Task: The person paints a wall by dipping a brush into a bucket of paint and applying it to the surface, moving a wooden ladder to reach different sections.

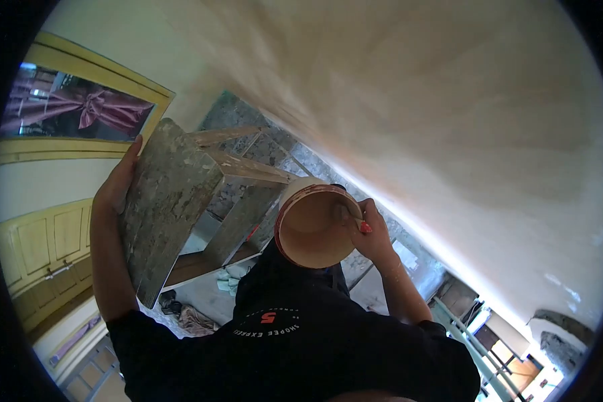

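Note:
A paint-spattered wooden stepladder (174, 194) stands in front of me on the left, its broad top board tilted in view. My left hand (119, 179) is closed around the far left edge of that board, its fingers partly hidden. Close to my body, my right hand (370, 236) grips the rim of a round bucket (309, 234) with pale, cream-coloured insides and reddish smears along its lip. Beside my fingers shows the red end of a handle (364, 226); the tool's other end, inside the bucket, is hard to make out.
A long cream wall (449, 120) runs along the right. On the left are a yellow-framed window (161, 94) with a purple curtain and yellow cabinet doors (50, 241). Crumpled cloths (194, 320) lie on the floor by the ladder. A pale green frame (469, 342) stands at lower right.

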`<action>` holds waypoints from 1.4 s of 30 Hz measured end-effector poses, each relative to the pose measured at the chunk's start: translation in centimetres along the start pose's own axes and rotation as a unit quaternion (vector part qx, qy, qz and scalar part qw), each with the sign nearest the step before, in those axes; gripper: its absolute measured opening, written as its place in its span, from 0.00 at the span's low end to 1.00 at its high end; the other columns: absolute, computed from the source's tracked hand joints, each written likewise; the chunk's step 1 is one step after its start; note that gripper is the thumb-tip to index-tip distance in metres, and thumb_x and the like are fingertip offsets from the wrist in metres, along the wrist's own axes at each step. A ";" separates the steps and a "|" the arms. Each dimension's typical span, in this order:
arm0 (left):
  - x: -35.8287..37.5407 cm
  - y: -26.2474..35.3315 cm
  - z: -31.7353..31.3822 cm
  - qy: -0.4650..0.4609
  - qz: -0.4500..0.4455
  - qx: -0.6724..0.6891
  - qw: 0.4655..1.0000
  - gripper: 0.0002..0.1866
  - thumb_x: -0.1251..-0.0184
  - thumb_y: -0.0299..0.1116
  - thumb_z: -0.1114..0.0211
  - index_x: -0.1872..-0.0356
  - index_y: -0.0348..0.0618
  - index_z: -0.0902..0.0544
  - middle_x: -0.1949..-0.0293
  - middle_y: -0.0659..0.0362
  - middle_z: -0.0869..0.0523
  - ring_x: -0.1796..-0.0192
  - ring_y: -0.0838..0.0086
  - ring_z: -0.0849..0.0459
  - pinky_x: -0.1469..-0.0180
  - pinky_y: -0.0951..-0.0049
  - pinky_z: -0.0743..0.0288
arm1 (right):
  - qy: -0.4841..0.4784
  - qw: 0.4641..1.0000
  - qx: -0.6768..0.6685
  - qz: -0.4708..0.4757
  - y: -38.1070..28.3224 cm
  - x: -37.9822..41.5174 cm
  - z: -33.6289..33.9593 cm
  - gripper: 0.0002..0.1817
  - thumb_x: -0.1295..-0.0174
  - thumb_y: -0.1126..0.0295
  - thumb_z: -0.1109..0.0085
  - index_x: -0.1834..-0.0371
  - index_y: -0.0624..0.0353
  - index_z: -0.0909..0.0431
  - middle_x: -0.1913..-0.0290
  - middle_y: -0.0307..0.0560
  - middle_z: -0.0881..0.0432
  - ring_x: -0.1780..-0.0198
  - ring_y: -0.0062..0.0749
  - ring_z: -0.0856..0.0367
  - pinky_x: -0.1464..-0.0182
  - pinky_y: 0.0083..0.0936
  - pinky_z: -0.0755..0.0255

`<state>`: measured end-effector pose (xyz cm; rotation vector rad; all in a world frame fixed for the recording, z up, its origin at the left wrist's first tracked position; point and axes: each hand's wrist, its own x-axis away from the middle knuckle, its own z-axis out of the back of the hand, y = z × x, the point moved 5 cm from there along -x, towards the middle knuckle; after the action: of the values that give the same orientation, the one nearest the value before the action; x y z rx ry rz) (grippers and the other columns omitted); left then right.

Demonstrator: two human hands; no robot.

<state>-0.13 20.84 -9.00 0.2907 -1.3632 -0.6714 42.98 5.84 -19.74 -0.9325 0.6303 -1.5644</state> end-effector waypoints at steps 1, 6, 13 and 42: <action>0.3 0.1 -0.3 0.006 0.001 0.008 1.000 0.44 0.39 0.69 0.52 0.39 0.35 0.28 0.44 0.48 0.23 0.47 0.65 0.22 0.41 0.72 0.34 | -0.009 1.000 -0.021 -0.004 0.5 -0.3 -0.5 0.14 0.40 0.66 0.41 0.61 0.62 0.34 0.67 0.55 0.19 0.63 0.45 0.17 0.61 0.33 0.26; 0.1 -0.3 0.8 0.107 -0.023 -0.044 0.993 0.42 0.37 0.67 0.52 0.37 0.37 0.30 0.42 0.48 0.24 0.41 0.64 0.27 0.37 0.71 0.39 | -0.058 0.998 -0.015 -0.028 0.4 -2.0 -0.1 0.15 0.42 0.65 0.40 0.61 0.62 0.34 0.67 0.57 0.21 0.62 0.49 0.19 0.61 0.36 0.28; 1.4 1.8 -1.1 -0.010 0.012 -0.111 0.994 0.41 0.32 0.64 0.58 0.30 0.41 0.42 0.32 0.49 0.35 0.31 0.62 0.39 0.30 0.68 0.50 | -0.104 0.991 0.008 -0.078 -2.4 -0.7 4.2 0.17 0.43 0.63 0.40 0.62 0.63 0.34 0.67 0.60 0.22 0.63 0.54 0.20 0.62 0.38 0.28; 0.7 1.9 -1.7 -0.136 0.003 -0.174 0.975 0.48 0.40 0.75 0.69 0.28 0.48 0.46 0.26 0.48 0.52 0.25 0.55 0.55 0.27 0.53 0.61 | -0.025 0.994 0.100 0.040 -22.8 -0.8 13.9 0.13 0.46 0.70 0.40 0.62 0.62 0.33 0.67 0.55 0.23 0.64 0.49 0.21 0.62 0.37 0.29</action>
<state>2.11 21.59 -7.71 -0.0898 -1.4742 -0.9562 42.14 12.64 6.06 -0.7833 0.4599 -1.4987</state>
